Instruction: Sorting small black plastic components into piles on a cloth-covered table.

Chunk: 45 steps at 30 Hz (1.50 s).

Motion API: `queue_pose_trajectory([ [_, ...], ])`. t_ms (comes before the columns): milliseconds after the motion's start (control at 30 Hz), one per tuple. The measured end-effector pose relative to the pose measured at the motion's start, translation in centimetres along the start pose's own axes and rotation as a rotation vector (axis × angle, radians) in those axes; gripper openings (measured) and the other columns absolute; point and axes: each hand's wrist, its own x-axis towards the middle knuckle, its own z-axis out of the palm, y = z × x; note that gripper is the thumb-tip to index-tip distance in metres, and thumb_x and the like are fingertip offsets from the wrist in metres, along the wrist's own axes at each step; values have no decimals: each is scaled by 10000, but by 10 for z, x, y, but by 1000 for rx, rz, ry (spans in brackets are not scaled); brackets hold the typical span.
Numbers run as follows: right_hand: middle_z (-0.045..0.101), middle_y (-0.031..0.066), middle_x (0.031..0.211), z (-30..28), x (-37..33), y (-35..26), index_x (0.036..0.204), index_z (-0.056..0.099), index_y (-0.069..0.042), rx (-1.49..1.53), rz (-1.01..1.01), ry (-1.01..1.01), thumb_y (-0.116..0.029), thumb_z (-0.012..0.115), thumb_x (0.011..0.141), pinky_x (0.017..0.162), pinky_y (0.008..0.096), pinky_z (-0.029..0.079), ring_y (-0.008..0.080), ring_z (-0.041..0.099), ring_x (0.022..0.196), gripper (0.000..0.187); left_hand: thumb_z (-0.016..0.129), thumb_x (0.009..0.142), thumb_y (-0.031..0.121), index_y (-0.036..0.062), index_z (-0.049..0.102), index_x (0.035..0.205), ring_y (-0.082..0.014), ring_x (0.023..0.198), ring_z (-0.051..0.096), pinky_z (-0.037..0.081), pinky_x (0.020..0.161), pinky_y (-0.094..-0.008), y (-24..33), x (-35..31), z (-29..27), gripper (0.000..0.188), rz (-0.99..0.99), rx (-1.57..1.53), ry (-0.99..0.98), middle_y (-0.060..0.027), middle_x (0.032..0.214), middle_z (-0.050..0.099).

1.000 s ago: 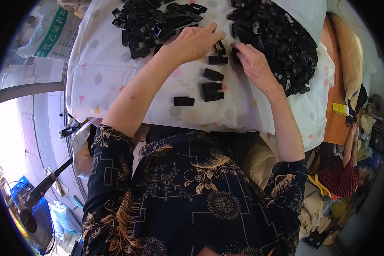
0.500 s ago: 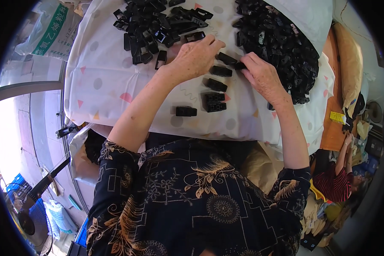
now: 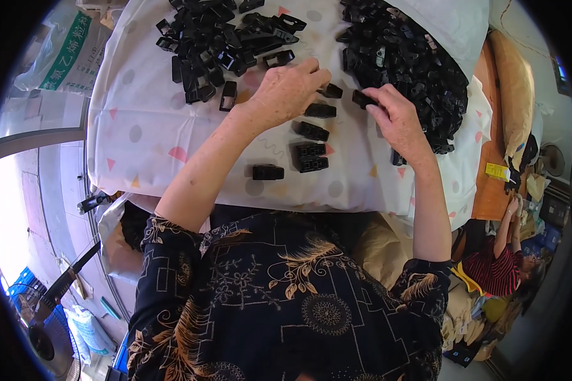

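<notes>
My right hand (image 3: pixel 397 120) pinches a small black plastic part (image 3: pixel 363 99) between thumb and fingers, beside the big dark heap. My left hand (image 3: pixel 289 92) is closed, its fingertips over the left end of another black part (image 3: pixel 332 91); the fingers hide that end. Below the left hand, a loose column of similar parts runs toward me: one black part (image 3: pixel 321 111), another (image 3: pixel 313 131), then a pair lying together (image 3: pixel 311 157). A single black part (image 3: pixel 268 172) lies left of that pair.
One heap of black parts (image 3: pixel 203 47) lies far left, a denser heap (image 3: pixel 407 70) far right, on a patterned white tablecloth (image 3: pixel 152 136). A printed plastic bag (image 3: pixel 67 51) stands at left, a fan (image 3: pixel 41 340) lower left. Another person (image 3: pixel 492 270) is at right.
My right hand has drawn its part away to the right, opening a gap from the part at my left fingertips. My left fingers now cover more of that part. The whole view has shifted slightly.
</notes>
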Motion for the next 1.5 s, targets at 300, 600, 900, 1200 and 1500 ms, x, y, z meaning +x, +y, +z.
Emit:
queue_pose_trajectory([
  [300,598,108,972,40,25,-12,1138,647,-28,-146,-217,210,29,653,856,748,335,513,280,614,848,288,720,833,201,89,591,1119,-352,965,639,522,793,-438,-3,2,6,332,-78,-15,11,-104,1093,560],
  [600,585,84,967,56,31,-2,1131,665,-36,-300,-308,208,46,669,761,774,370,508,273,594,915,379,726,810,196,82,594,1117,-350,986,626,510,818,-447,-8,4,4,353,-120,-100,-1,-107,1081,563],
  [900,581,83,1125,57,17,-4,1220,620,-24,-524,-342,166,-59,569,804,886,379,437,275,559,1062,420,694,788,183,79,607,1103,-349,981,622,505,824,-444,-10,7,8,342,-104,-117,-18,-116,1065,574],
  [1200,578,132,1189,59,-12,7,1293,562,-21,-413,-191,415,-39,589,846,866,390,475,280,586,1077,448,723,784,155,41,623,1045,-314,924,608,485,798,-386,-30,5,12,302,-23,-62,42,-135,979,605],
  [1500,630,26,950,65,-112,46,1237,594,-29,756,304,926,-69,551,997,710,219,494,79,579,778,247,731,794,292,32,620,992,-342,834,605,476,720,-424,-64,-6,-11,346,-62,79,-53,-173,856,607],
])
